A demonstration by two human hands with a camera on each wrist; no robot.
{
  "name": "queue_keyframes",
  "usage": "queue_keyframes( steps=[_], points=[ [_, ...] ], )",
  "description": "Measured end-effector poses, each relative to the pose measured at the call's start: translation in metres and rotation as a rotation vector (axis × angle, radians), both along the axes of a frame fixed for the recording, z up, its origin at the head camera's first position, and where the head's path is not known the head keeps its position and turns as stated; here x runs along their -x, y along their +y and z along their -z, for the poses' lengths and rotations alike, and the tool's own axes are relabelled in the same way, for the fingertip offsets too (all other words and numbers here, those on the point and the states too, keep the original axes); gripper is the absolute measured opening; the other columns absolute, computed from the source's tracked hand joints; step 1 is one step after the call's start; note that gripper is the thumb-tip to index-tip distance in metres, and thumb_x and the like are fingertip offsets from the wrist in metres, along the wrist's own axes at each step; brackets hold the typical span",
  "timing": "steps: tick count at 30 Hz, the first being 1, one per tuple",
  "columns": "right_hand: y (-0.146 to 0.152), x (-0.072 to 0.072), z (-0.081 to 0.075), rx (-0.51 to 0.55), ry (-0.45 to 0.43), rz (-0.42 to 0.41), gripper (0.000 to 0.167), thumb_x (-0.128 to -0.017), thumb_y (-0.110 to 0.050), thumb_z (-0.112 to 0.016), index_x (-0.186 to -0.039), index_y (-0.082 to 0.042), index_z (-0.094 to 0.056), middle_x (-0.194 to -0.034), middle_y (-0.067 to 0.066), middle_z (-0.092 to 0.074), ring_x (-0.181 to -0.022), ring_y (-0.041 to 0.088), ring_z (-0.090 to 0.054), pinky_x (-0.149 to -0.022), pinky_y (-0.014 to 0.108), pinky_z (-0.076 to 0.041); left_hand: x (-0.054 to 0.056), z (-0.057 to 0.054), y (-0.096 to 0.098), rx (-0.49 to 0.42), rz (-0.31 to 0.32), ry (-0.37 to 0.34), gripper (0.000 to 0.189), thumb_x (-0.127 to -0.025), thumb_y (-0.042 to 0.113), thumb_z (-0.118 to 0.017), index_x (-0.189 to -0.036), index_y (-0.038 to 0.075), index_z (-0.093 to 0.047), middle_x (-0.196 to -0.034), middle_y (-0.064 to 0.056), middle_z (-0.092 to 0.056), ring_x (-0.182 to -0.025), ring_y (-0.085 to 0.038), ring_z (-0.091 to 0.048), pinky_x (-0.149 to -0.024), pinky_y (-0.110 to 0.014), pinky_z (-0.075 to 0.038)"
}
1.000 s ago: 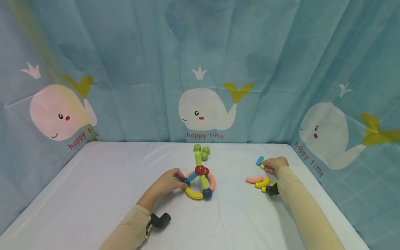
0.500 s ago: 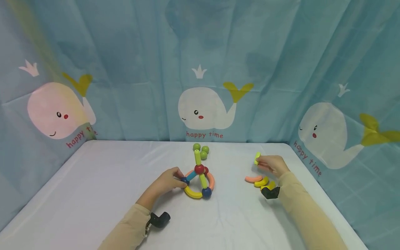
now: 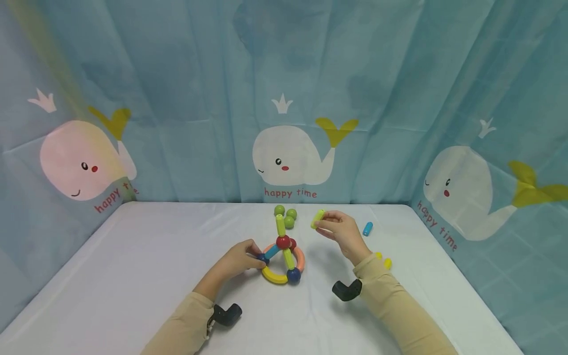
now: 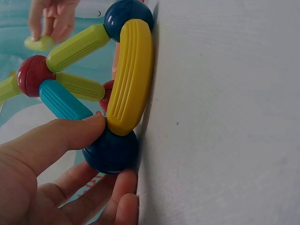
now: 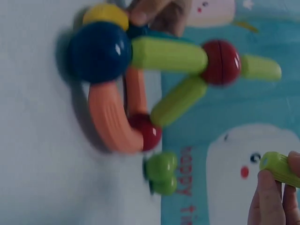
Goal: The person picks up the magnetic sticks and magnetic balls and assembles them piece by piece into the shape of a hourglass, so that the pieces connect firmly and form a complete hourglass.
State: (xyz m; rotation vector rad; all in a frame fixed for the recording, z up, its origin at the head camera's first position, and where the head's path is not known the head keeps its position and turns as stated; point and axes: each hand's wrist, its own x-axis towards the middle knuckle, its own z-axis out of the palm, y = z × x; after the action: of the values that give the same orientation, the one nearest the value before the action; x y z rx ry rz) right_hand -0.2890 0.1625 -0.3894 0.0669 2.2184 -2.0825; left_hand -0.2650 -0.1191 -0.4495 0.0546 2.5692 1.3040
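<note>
Right hand: the right hand [image 3: 343,231] pinches a short lime-green straight plastic rod [image 3: 317,219] between thumb and fingers, raised over the table.
Left hand: the left hand [image 3: 241,257] grips a glossy dark-blue plastic ball [image 4: 112,150] at the build's left, thumb on top, fingers below.
Key relation: held rod lies to the right of the build's lime-green upright rod [image 3: 280,225], toward the table's right edge; near, not touching.
Long axes: held rod tilted, upper end leaning right; upright rod close to vertical.
Nearer hand: left touches the build; right is apart from it.
Build: mid-table on the white cloth-covered table [image 3: 146,276]. A ring of curved bars and balls lies flat, straight rods slanting up to a glossy red plastic ball [image 3: 283,242].
Curved bars: ridged yellow curved plastic bar [image 4: 131,75] at the ring's near side; coral-pink curved plastic bar [image 3: 300,259] at its right.
Surfaces: balls smooth, shiny, seam visible on the red; rods grooved lengthwise, ends blunt.
Far edge: three small round green balls [image 3: 289,222] clustered behind the build.
Toward far right corner: short blue grooved rod [image 3: 368,228], loose.
By right sleeve: yellow pieces [image 3: 388,264], partly hidden; full shape cannot be told.
</note>
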Motion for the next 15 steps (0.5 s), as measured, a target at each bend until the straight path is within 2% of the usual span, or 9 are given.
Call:
queue_keyframes(
  steps=[4, 15],
  points=[
    [-0.020, -0.006, 0.000, 0.018, 0.010, -0.029, 0.032, -0.088, -0.006, -0.073, -0.115, 0.001, -0.058, -0.097, 0.004, -0.068, -0.089, 0.011, -0.071, -0.096, 0.041, -0.055, -0.001, 0.001, 0.001, 0.002, -0.004, 0.002, 0.025, -0.078, 0.017, -0.081, -0.092, 0.011, -0.061, -0.114, -0.011, -0.069, -0.089, -0.023, -0.057, -0.069, -0.030, -0.048],
    [-0.044, -0.013, 0.006, 0.028, 0.034, -0.085, 0.024, -0.085, -0.004, -0.074, -0.105, -0.001, -0.061, -0.094, 0.005, -0.068, -0.087, 0.014, -0.071, -0.088, 0.035, -0.060, 0.000, 0.000, -0.001, -0.009, 0.006, 0.005, 0.026, -0.079, 0.017, -0.081, -0.093, 0.010, -0.061, -0.113, -0.011, -0.069, -0.089, -0.022, -0.057, -0.069, -0.031, -0.048]
  ],
)
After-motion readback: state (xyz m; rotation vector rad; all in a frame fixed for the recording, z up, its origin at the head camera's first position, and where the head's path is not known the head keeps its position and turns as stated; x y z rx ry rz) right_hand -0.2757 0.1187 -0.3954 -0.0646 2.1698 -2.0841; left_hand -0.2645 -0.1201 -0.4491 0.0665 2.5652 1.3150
